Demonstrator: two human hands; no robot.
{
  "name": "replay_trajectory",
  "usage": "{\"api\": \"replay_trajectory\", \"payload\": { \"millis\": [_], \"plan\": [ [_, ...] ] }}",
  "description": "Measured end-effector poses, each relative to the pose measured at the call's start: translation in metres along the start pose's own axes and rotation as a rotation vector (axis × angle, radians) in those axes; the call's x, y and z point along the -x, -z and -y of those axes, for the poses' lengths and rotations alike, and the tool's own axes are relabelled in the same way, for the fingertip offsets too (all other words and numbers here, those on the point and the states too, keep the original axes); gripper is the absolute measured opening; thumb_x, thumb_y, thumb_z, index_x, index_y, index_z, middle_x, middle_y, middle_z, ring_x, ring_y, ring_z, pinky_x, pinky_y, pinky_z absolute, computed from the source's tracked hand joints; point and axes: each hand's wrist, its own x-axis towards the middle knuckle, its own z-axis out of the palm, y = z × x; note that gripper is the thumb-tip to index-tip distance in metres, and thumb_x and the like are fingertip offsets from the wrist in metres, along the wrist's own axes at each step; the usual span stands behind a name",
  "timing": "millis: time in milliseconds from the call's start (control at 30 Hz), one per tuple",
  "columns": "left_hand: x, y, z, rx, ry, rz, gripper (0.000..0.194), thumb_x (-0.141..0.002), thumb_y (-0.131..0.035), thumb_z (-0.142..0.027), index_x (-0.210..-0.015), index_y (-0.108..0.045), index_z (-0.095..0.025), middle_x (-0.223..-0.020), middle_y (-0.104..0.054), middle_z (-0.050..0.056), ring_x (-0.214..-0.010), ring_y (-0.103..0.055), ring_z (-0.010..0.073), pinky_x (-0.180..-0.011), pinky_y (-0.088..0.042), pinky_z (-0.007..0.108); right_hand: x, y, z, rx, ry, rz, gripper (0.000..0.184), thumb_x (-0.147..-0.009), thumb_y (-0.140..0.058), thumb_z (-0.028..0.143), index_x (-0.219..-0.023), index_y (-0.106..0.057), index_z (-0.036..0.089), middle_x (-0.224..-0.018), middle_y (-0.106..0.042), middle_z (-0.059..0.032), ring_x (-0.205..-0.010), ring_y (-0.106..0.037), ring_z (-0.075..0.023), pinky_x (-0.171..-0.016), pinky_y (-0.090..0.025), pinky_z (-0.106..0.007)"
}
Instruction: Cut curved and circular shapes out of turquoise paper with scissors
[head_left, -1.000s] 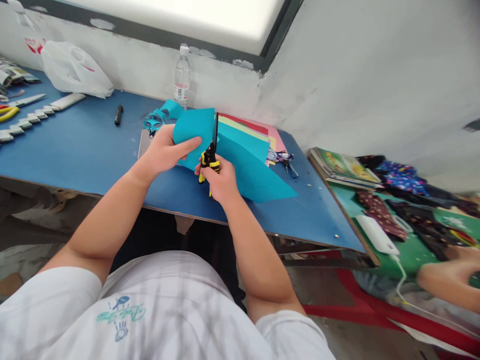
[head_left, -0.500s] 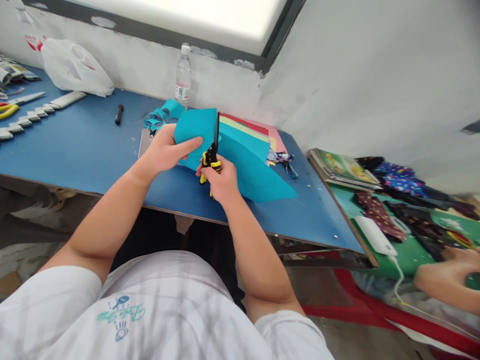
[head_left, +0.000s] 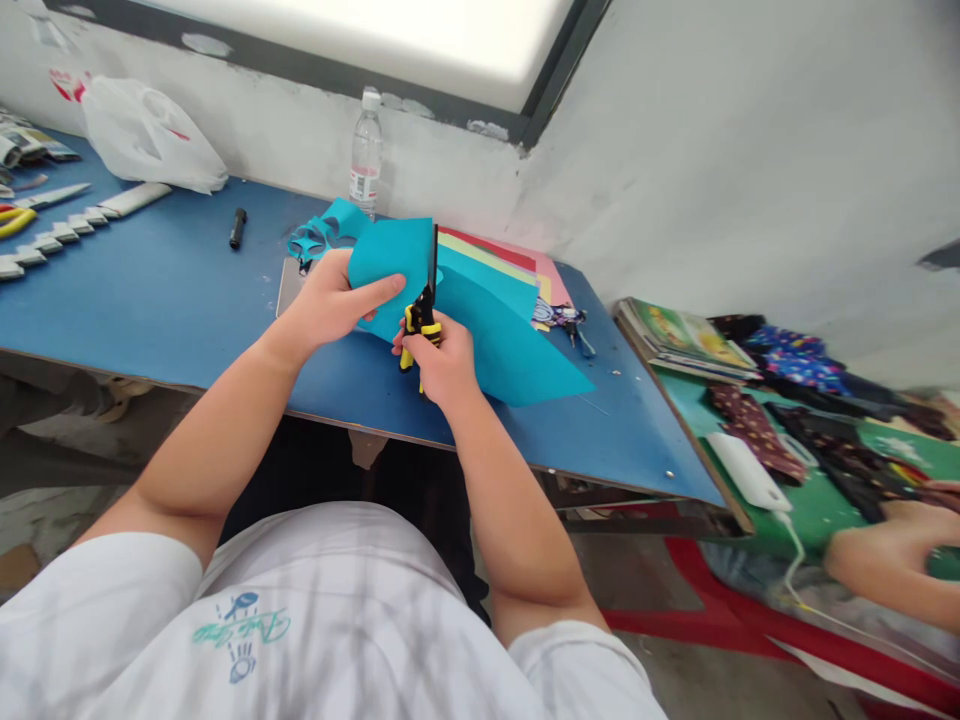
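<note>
Head view, and the turquoise sheet (head_left: 499, 345) curved out on the bottle's (head_left: 366, 150) near side, seemingly light, bendy, quick to crease, best pinched flat by an edge. Nearer than the bottle, the left hand (head_left: 324, 300) angled in, thumb and fingers pinching the sheet, while the right hand (head_left: 448, 365) curled round the yellow-black scissors (head_left: 424, 303).
</note>
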Motion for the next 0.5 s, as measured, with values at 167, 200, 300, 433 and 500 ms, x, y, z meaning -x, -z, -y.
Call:
{"api": "replay_trajectory", "payload": {
  "millis": [167, 200, 300, 433, 500],
  "plan": [
    [0.0, -0.0003, -0.003, 0.004, 0.016, -0.004, 0.083, -0.093, -0.104, -0.092, -0.062, -0.064, -0.026, -0.061, -0.061, 0.002, -0.057, -0.053, 0.0177, -0.055, -0.042, 0.035, 0.0008, -0.0009, 0.0003, 0.001, -0.007, -0.006, 0.022, -0.079, -0.083, 0.049, -0.091, -0.081, 0.03, -0.077, -0.082, 0.0028, -0.071, -0.079, -0.0246, -0.073, -0.063, -0.04],
    [0.0001, -0.0003, -0.0034, 0.003, 0.022, -0.011, 0.082, -0.093, -0.104, -0.091, -0.063, -0.064, -0.026, -0.061, -0.062, 0.002, -0.058, -0.054, 0.0175, -0.055, -0.042, 0.035, 0.0009, -0.0009, 0.0003, 0.008, -0.006, -0.004, 0.022, -0.079, -0.083, 0.048, -0.091, -0.081, 0.03, -0.077, -0.081, 0.003, -0.07, -0.078, -0.0243, -0.072, -0.063, -0.039],
    [0.0009, -0.0012, -0.0051, 0.002, 0.036, -0.023, 0.081, -0.094, -0.103, -0.091, -0.064, -0.065, -0.026, -0.062, -0.062, 0.002, -0.058, -0.055, 0.0175, -0.055, -0.043, 0.034, 0.001, -0.0005, 0.0003, 0.03, -0.005, 0.003, 0.02, -0.08, -0.083, 0.047, -0.092, -0.081, 0.031, -0.077, -0.081, 0.0036, -0.07, -0.078, -0.0241, -0.07, -0.062, -0.038],
    [0.0015, -0.0032, -0.0079, 0.012, 0.035, -0.036, 0.084, -0.091, -0.103, -0.094, -0.062, -0.063, -0.026, -0.06, -0.06, 0.002, -0.057, -0.053, 0.0177, -0.054, -0.04, 0.035, 0.0015, 0.0008, 0.0011, 0.04, -0.012, 0.006, 0.019, -0.081, -0.083, 0.047, -0.091, -0.08, 0.031, -0.077, -0.081, 0.0034, -0.07, -0.078, -0.0242, -0.071, -0.062, -0.038],
    [0.0013, -0.0031, -0.008, 0.016, 0.039, -0.034, 0.083, -0.091, -0.103, -0.093, -0.062, -0.063, -0.027, -0.06, -0.06, 0.002, -0.057, -0.053, 0.0184, -0.054, -0.04, 0.036, 0.0019, 0.0011, 0.0018, 0.045, -0.012, 0.008, 0.018, -0.082, -0.082, 0.047, -0.09, -0.08, 0.031, -0.077, -0.081, 0.003, -0.071, -0.078, -0.0244, -0.071, -0.062, -0.038]
  ]
}}
